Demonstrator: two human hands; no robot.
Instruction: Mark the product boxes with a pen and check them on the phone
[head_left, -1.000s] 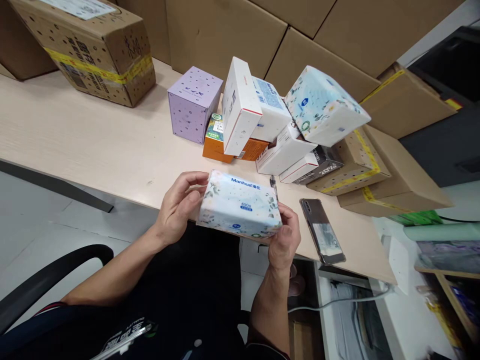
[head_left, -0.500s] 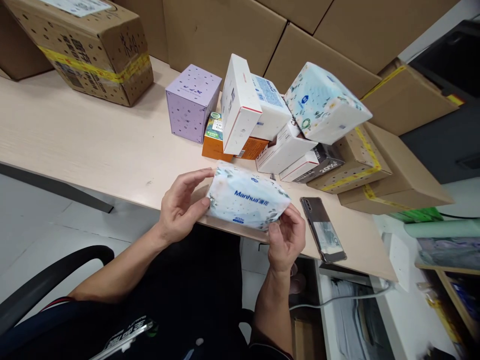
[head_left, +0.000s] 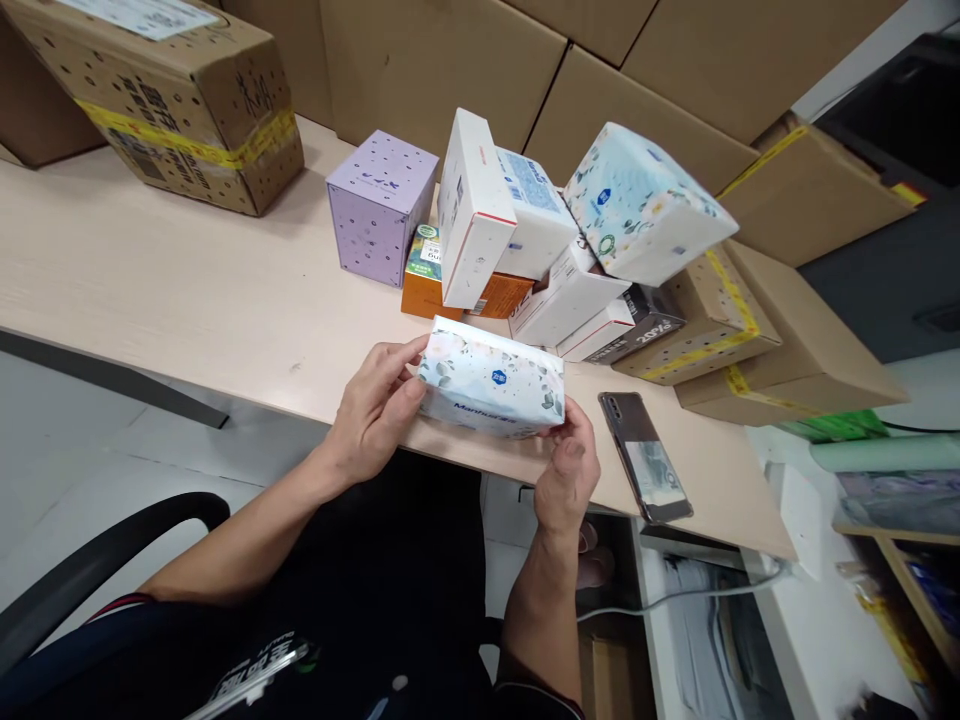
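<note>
Between my two hands is a pale blue and white tissue pack (head_left: 491, 380) with a floral print and the word "Manhua" low on its front. My left hand (head_left: 379, 410) grips its left end, thumb on the near side and fingers behind. On the right end, my right hand (head_left: 568, 465) has its fingers at the lower corner, with the thumb raised on the near side. The pack is held over the front edge of the table (head_left: 202, 290), its narrow side turned up toward me. Parts of the fingers are hidden behind the pack.
Behind the pack stand a purple box (head_left: 382, 205), a white box (head_left: 476, 215), an orange box (head_left: 427, 275) and another tissue pack (head_left: 649, 205) on top of boxes. A phone (head_left: 645, 455) lies at right. A taped carton (head_left: 187, 110) sits at far left.
The tissue pack has been tipped, so its printed front faces lower and its narrow side shows more. My right hand has shifted slightly left, its thumb lifted off the front.
</note>
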